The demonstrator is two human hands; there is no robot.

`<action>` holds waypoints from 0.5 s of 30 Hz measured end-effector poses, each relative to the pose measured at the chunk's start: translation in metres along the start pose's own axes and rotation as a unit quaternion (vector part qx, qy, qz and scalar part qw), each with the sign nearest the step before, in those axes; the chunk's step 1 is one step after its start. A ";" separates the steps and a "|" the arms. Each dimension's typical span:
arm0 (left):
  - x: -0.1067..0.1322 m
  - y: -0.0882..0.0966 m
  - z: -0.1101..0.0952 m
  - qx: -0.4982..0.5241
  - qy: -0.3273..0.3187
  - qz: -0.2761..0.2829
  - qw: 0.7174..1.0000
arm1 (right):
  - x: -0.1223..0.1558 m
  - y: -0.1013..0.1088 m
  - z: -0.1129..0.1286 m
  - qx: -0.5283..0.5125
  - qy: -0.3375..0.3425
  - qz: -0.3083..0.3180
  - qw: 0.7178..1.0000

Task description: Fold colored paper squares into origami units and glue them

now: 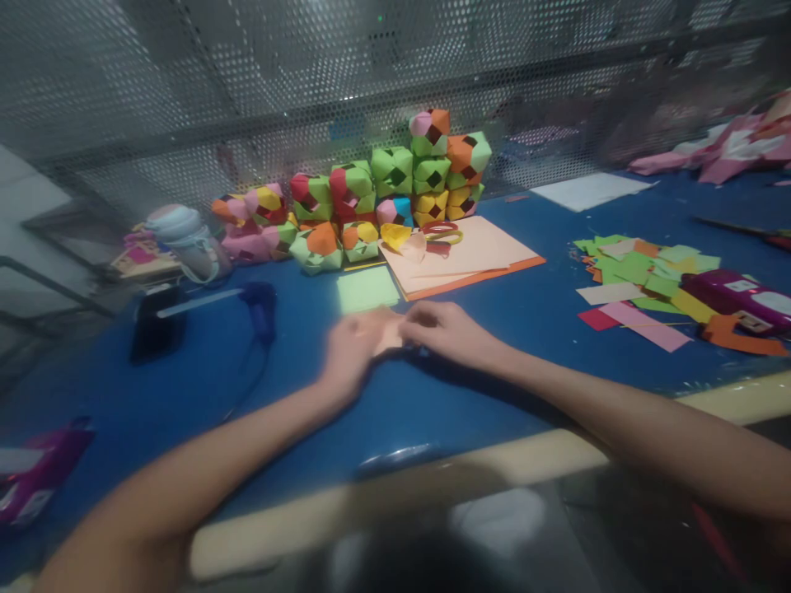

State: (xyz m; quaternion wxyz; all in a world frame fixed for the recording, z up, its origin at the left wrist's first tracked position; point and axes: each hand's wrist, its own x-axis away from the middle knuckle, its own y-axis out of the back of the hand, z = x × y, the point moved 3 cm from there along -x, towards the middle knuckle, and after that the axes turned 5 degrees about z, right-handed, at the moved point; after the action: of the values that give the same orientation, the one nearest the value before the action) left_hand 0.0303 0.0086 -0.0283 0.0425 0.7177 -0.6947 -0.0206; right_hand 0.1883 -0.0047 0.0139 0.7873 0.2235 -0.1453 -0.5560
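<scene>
Between my hands, just above the blue table, is a small piece of pale peach paper [390, 334]. My left hand [353, 344] is closed on its left side, somewhat blurred. The fingers of my right hand [440, 328] pinch its right edge. Parts of the paper are covered by my fingers, so its folds are hard to make out. A stack of light green paper squares [368, 290] lies just beyond my hands. Behind it, sheets of peach paper [457, 262] rest on orange paper, with scissors [442, 235] on top.
Several folded paper balls [352, 189] are piled along the mesh partition. A glue gun [258, 311] with its cable and a bottle [185, 239] stand left. Right are coloured paper scraps [648, 263] and a purple stapler-like object [738, 301]. The table's cream edge [383, 494] runs in front.
</scene>
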 end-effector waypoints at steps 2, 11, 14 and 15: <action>-0.001 0.001 0.002 -0.006 -0.003 -0.004 1.000 | 0.001 -0.001 0.000 0.003 -0.005 -0.003 1.000; 0.006 -0.004 -0.003 -0.003 -0.009 0.004 1.000 | -0.005 -0.011 -0.010 0.000 0.030 -0.054 0.998; 0.008 -0.007 -0.004 0.002 -0.005 0.017 1.000 | -0.008 -0.011 -0.014 0.001 0.030 -0.065 0.997; 0.008 -0.007 -0.005 0.001 -0.003 0.020 1.000 | -0.008 -0.011 -0.015 0.006 0.029 -0.066 0.997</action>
State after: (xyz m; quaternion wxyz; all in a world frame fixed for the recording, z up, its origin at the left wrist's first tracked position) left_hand 0.0385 0.0007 -0.0237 0.0401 0.7034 -0.7093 -0.0219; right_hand 0.1838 0.0023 -0.0042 0.7513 0.2531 -0.1101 -0.5995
